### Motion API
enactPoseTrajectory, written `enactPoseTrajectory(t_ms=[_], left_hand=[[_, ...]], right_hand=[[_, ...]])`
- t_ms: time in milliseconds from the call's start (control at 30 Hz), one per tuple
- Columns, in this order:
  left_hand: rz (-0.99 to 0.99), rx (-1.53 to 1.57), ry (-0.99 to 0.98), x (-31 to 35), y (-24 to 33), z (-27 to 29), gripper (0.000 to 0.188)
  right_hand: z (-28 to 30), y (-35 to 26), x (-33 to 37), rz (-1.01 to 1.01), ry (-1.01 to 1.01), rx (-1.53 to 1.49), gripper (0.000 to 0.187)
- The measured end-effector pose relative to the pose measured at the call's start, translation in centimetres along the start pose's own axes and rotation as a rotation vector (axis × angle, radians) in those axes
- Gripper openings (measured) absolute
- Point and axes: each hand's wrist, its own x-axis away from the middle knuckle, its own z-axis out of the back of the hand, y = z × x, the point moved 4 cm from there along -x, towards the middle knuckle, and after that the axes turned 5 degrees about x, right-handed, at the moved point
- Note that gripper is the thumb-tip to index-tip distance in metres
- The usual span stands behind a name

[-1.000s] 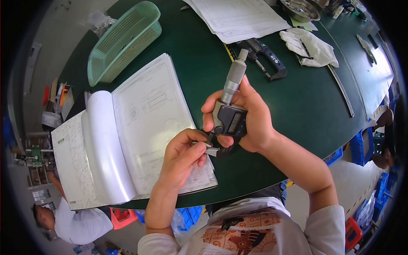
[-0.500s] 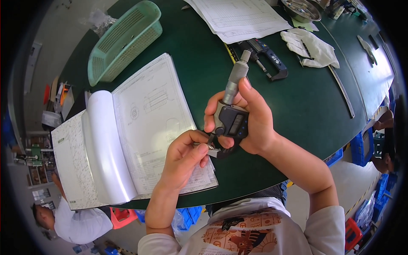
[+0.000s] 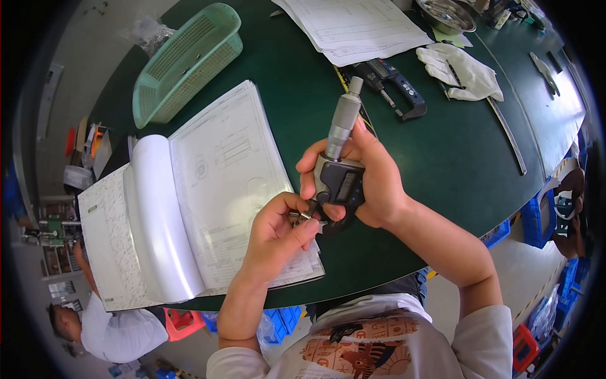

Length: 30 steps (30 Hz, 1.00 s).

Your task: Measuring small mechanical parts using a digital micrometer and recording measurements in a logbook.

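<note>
My right hand point(image 3: 372, 174) is wrapped round a digital micrometer point(image 3: 339, 179), its silver thimble pointing up and away from me. The display on its dark body faces up. My left hand point(image 3: 278, 234) is closed in a pinch on a small metal part point(image 3: 305, 216) at the micrometer's measuring end. Fingers cover much of that part, so I cannot tell its full shape or whether both jaws touch it. A second digital micrometer point(image 3: 392, 85) lies on the green table beyond my hands.
An open binder of drawings point(image 3: 230, 183) lies left of my hands. Behind it stands a green plastic basket point(image 3: 154, 88). Loose papers point(image 3: 360, 28), a white glove point(image 3: 473, 79) and a metal bowl point(image 3: 464, 25) lie farther back. Another person point(image 3: 117, 328) sits at lower left.
The micrometer and my right hand have shifted slightly left, the thimble tipping a little left. My left fingers have moved slightly at the small metal part, still pinching it.
</note>
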Motion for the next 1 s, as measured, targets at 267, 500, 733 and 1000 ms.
enactPoseTrajectory(t_ms=[267,500,733,1000], left_hand=[[-0.011,0.464,0.132,-0.4,-0.1,1.9,0.028],[-0.021,0.427,0.184,-0.2,-0.1,1.8,0.027],[-0.051,0.387,0.148,0.0,-0.4,1.6,0.02],[-0.109,0.274,0.212,0.0,-0.7,1.1,0.01]], right_hand=[[0.8,-0.5,-0.1,0.022,0.07,-0.064,0.067],[0.6,-0.2,0.0,-0.001,0.045,-0.104,0.066],[0.3,0.1,0.2,-0.056,0.009,-0.179,0.067],[-0.2,0.6,0.3,-0.067,-0.033,-0.241,0.068]])
